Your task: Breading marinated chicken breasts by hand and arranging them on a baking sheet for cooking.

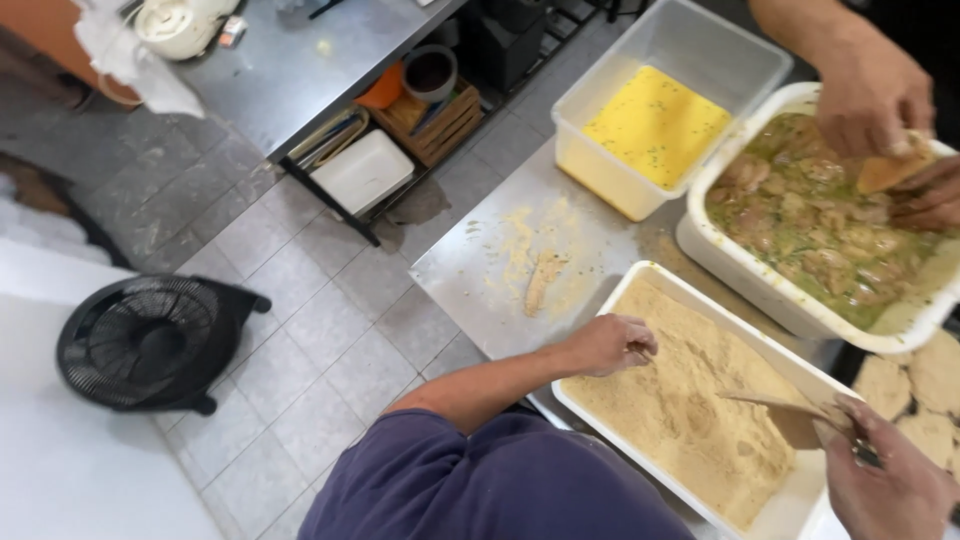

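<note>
While left hand (612,343) curls shut in sandy breadcrumbs (680,410), right hand (885,485) grasps thin breaded cutlet (775,405).

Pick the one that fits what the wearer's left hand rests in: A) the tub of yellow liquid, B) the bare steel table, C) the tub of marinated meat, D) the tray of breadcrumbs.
D: the left hand sits at the near edge of the tray of breadcrumbs, fingers in the crumbs, apart from the yellow tub and the meat tub.
</note>
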